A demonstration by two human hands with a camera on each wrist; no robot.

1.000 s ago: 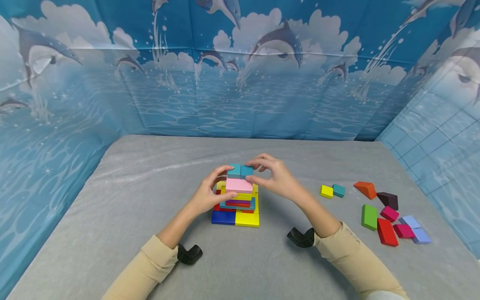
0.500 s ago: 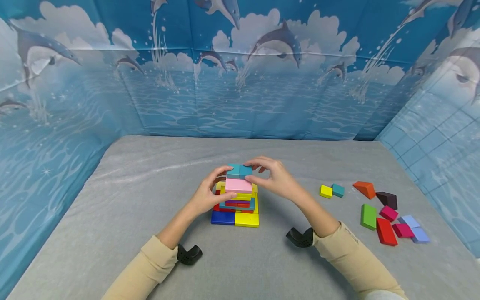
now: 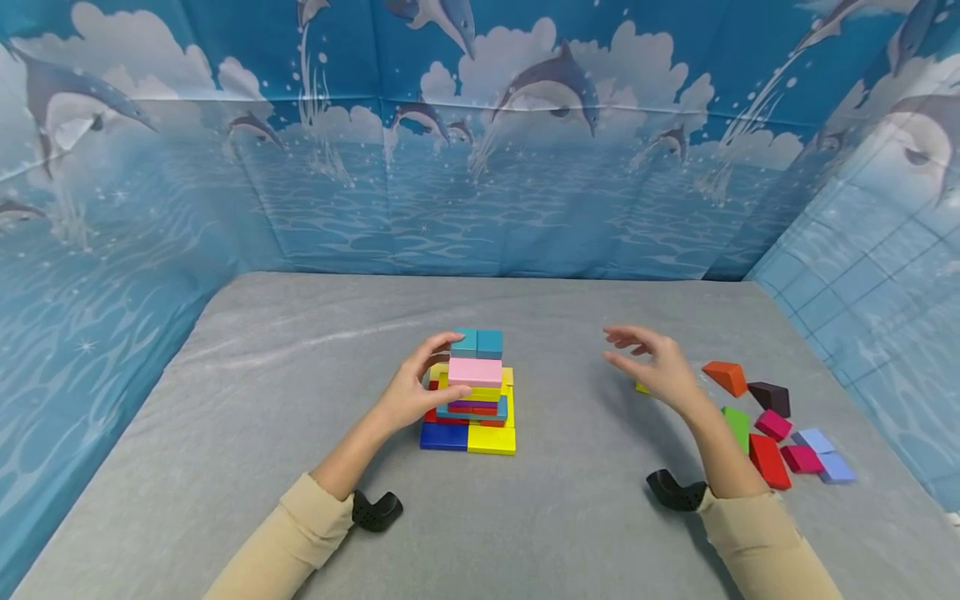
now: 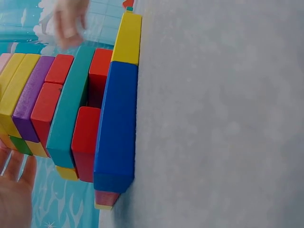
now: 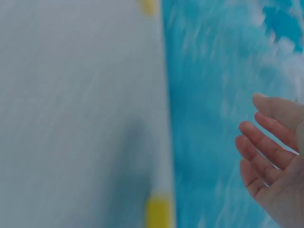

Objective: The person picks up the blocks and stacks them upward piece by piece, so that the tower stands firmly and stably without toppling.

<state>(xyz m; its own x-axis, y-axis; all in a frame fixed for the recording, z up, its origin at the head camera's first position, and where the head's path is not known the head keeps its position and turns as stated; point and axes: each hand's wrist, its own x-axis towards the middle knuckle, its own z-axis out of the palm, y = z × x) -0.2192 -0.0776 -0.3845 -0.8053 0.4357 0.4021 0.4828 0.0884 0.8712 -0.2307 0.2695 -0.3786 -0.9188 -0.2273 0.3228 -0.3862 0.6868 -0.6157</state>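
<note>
A stepped stack of coloured building blocks (image 3: 476, 406) stands on the grey cloth, on a base of a flat blue block (image 3: 444, 437) and a yellow block (image 3: 492, 441). Two teal blocks (image 3: 477, 342) lie side by side at its top, above a pink block (image 3: 476, 372). My left hand (image 3: 411, 385) rests along the stack's left side, forefinger at the left teal block and thumb stretched by the yellow layer. In the left wrist view its straight fingers (image 4: 14, 166) lie against the upper layers. My right hand (image 3: 657, 363) is in the air right of the stack, fingers loosely bent, holding nothing.
Under the right hand a yellow block (image 3: 642, 388) shows partly. Farther right lie loose blocks: an orange wedge (image 3: 725, 377), a dark brown block (image 3: 770, 398), a green block (image 3: 737, 428), a red block (image 3: 769, 462), magenta and pale blue ones. A dolphin-print curtain (image 3: 480, 208) hangs behind.
My right hand has let go of the right teal block at the top and moved right, over towards the loose blocks. The left hand and the stack have stayed in place.
</note>
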